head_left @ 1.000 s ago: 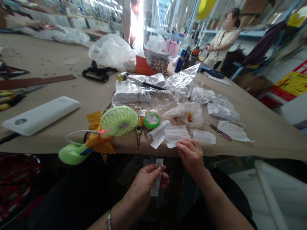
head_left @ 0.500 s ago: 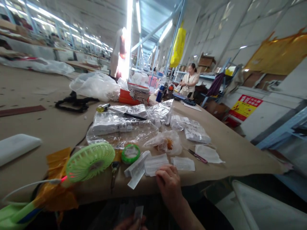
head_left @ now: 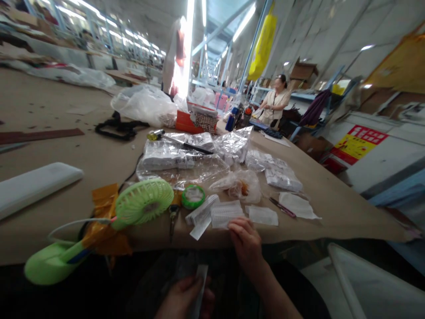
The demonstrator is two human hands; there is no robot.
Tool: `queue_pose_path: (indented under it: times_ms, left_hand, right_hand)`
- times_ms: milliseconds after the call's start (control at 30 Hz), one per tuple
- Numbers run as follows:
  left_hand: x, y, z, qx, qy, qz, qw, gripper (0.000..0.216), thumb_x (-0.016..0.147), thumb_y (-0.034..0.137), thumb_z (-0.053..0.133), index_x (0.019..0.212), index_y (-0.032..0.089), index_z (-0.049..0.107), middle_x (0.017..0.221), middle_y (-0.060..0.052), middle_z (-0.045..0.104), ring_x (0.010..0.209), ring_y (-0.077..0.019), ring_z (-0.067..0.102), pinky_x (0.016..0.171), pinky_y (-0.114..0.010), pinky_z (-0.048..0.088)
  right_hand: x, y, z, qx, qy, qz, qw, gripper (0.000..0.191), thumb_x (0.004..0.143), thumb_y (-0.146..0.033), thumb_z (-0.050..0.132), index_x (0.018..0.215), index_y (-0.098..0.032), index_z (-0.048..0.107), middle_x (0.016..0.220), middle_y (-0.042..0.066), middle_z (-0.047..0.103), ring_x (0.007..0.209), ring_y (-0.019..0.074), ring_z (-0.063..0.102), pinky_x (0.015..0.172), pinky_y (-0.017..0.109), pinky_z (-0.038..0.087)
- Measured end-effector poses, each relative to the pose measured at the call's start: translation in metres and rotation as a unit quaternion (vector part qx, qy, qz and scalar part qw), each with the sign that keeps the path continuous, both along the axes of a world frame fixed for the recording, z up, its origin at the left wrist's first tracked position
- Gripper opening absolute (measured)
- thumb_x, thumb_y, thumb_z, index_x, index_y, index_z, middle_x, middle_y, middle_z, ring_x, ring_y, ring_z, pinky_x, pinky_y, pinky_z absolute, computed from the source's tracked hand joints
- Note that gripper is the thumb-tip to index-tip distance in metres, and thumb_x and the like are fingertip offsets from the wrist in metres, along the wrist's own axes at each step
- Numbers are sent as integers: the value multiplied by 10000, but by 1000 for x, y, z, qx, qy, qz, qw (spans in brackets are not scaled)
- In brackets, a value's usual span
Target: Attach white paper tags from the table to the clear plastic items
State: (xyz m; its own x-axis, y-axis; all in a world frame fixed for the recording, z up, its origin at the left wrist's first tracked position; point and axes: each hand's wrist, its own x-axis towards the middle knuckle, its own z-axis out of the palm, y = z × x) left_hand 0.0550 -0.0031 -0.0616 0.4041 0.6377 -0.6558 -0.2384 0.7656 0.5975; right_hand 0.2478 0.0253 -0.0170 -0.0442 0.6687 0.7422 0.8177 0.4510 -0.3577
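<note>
My left hand [head_left: 184, 299] is low in my lap, fingers closed on a narrow white label strip [head_left: 200, 288] that stands upright. My right hand [head_left: 245, 243] rests at the table's near edge, fingertips curled onto a small stack of white printed labels [head_left: 226, 213]. More label stacks [head_left: 263, 215] lie just right of it, and a leaning bundle of strips [head_left: 201, 215] just left. What the right fingers pinch, if anything, is hidden.
A green handheld fan [head_left: 141, 203] with yellow tape, a green tape roll [head_left: 193, 196], a pen [head_left: 282, 207], a white power bank [head_left: 33, 185] and clear bags of labels [head_left: 179, 155] lie on the brown table [head_left: 348, 208]. A seated person [head_left: 275, 104] works far back.
The view lifted after the first frame, then dipped slightly, bringing the left hand and its strip back into sight. The right hand has stayed at the label stack on the table edge.
</note>
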Motion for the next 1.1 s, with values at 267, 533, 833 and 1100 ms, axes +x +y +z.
queue_pose_path:
  times_ms: [267,533,833,1100]
  left_hand:
    - [0,-1,24,17,5,-5,1000,307,684,342,711,862,113,612,582,-41,653,509,-150,607,484,-235,455]
    - [6,1,39,-7,-4,-13,1000,192,744,273,656,799,96,604,620,-67,658,500,-140,602,492,-241,469]
    - [4,6,61,-40,-146,9,988,111,696,145,660,773,66,671,641,-59,645,529,-111,574,507,-206,423]
    - [1,0,62,-44,-152,21,987,165,652,184,714,771,72,689,690,-71,664,581,-116,573,552,-213,407]
  right_hand:
    - [6,-4,0,-5,77,-7,997,151,829,-113,548,888,-212,645,937,53,651,962,183,607,875,385,497]
    - [6,-11,9,42,126,18,991,193,812,-95,560,897,-244,649,941,39,640,990,207,608,864,431,504]
    - [-35,-55,2,-66,-25,192,979,162,850,-164,541,820,-264,665,803,-13,678,998,171,583,992,466,396]
    - [-36,-60,-10,-89,-45,216,971,179,852,-145,526,843,-264,658,839,-20,690,1043,149,581,1016,414,390]
